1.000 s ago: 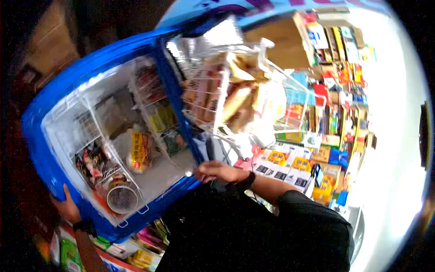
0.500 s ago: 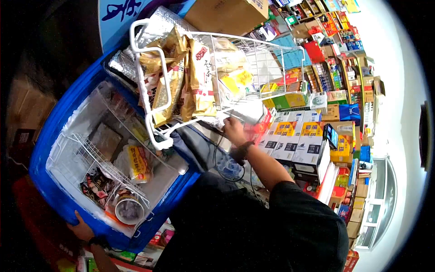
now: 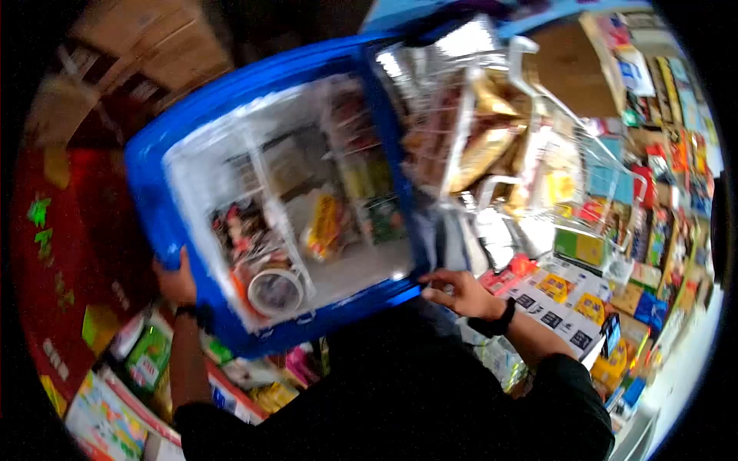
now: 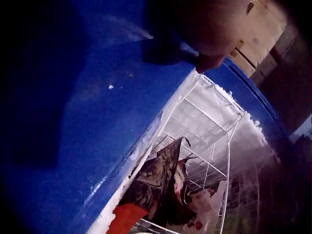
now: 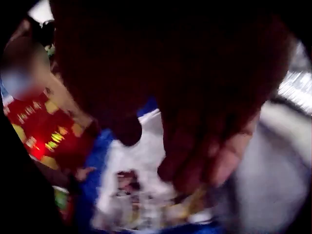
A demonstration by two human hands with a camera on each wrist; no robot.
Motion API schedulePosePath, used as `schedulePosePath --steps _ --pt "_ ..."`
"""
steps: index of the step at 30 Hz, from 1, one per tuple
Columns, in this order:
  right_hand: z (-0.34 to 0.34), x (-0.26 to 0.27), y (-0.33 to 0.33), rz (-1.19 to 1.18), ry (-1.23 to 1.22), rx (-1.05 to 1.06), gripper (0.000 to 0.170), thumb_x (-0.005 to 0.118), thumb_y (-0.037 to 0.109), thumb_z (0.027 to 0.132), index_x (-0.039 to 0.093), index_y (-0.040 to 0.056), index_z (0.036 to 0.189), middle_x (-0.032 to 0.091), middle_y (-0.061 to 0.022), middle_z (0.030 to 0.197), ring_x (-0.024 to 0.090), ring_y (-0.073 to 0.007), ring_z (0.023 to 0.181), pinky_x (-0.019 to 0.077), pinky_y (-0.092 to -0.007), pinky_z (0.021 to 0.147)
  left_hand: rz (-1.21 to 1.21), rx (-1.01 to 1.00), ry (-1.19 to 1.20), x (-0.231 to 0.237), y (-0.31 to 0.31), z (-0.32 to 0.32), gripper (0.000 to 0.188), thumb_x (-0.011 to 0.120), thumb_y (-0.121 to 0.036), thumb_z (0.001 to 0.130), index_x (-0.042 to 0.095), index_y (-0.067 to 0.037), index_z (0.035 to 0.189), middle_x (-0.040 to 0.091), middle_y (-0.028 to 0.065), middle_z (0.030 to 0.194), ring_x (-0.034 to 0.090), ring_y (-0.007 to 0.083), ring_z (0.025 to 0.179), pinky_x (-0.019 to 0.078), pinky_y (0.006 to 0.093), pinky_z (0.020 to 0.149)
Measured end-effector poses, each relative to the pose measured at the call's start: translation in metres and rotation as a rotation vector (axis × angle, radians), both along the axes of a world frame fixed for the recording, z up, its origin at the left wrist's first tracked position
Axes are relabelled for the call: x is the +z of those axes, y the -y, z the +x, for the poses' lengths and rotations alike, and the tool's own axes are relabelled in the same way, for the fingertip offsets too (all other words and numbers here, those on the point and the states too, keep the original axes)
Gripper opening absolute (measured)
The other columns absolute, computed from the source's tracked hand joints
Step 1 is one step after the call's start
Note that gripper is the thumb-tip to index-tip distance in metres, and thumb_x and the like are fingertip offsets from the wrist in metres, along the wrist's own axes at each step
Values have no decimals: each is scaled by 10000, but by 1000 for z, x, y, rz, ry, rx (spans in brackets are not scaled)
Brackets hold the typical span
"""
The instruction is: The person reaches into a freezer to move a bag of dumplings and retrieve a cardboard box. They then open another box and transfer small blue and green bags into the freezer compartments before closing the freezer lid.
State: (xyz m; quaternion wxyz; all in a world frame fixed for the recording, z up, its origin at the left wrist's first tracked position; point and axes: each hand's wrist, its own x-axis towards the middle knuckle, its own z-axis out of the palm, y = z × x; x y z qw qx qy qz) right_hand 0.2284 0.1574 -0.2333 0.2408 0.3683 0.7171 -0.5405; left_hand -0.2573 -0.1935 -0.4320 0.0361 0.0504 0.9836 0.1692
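A blue chest freezer (image 3: 157,207) stands open, frost along its inner walls. Inside are wire dividers, a yellow-and-red packet (image 3: 323,227), dark packets (image 3: 242,230) and a round white-rimmed tub (image 3: 275,293). My left hand (image 3: 178,281) rests on the freezer's left edge; the left wrist view shows this hand (image 4: 209,29) blurred over the blue rim. Beside the freezer's near right corner is my right hand (image 3: 459,296), fingers loosely bent and holding nothing; contact with the rim cannot be told. In the right wrist view the hand (image 5: 200,131) is dark, its fingers pointing down.
Right of the freezer, a white wire basket (image 3: 526,73) holds gold and white packets, with silver foil (image 3: 465,46) behind. White cartons (image 3: 550,307) and stocked shelves (image 3: 669,192) lie further right. Brown boxes (image 3: 161,46) stand back left, with colourful goods (image 3: 146,357) at front left.
Since half a second ago my right hand has left the place below the wire basket and come to the freezer's near right corner. My left hand stays on the left edge; the head view has turned.
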Motion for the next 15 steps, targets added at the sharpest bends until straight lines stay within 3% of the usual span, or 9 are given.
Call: schedulePosePath --steps 2,3,5,7,9,11,12,13,15 --pt "-87 -13 22 -432 -327 -229 418 651 336 1045 666 18 1315 737 -98 1109 681 -137 943 545 -311 867 1 -63 -78 -5 2 -2 930 776 -607 848 481 3 1483 663 271 1297 661 451 1141 519 507 980" --pt "-138 -2 28 -602 -472 -323 460 635 333 1052 631 -35 1326 716 -98 1004 667 -154 928 516 -321 878 0 -94 -117 -8 3 -3 921 774 -598 855 482 14 1478 668 279 1280 672 462 1109 527 511 965" --pt "-218 0 37 -798 -830 -503 627 485 516 1077 590 -37 1354 704 -101 943 668 -224 904 524 -394 873 33 -10 42 20 -14 5 877 781 -528 877 470 42 1467 672 267 1275 678 427 1121 529 480 973" --pt "-299 -8 17 -1154 -1114 -487 748 309 645 1075 598 19 1365 667 -98 902 634 -256 818 500 -397 823 147 1 88 20 -14 3 842 806 -461 875 469 42 1459 681 256 1256 685 399 1116 533 460 971" --pt "-360 -36 -6 -1226 -1145 -687 726 343 650 1066 623 38 1337 672 -88 862 633 -268 827 497 -408 836 312 -10 120 13 -5 2 816 829 -399 867 468 40 1452 687 247 1241 692 376 1105 537 446 966" --pt "-402 -137 -29 -1067 -1032 -914 570 513 547 1051 644 25 1240 676 -92 913 660 -267 883 531 -398 856 528 -72 121 -3 4 -2 800 852 -342 854 467 38 1445 690 241 1229 697 359 1088 543 437 956" --pt "-410 -200 -33 -925 -903 -1011 509 569 521 1030 648 41 1180 665 -77 880 661 -255 866 539 -391 843 278 -90 -14 -6 5 -2 784 859 -314 848 473 39 1432 691 239 1221 699 350 1071 544 429 958" --pt "-408 -286 -38 -869 -741 -1050 465 596 503 1017 643 65 1163 653 -60 865 659 -256 868 541 -392 841 269 -59 30 -1 6 1 784 858 -313 848 472 40 1432 692 238 1219 699 348 1071 544 428 958" --pt "-371 -469 -31 -1421 -548 -1219 381 555 485 1047 655 121 992 663 -70 826 652 -243 796 538 -394 734 275 14 94 12 -8 0 784 856 -311 849 470 42 1433 693 237 1216 700 345 1069 545 424 958"
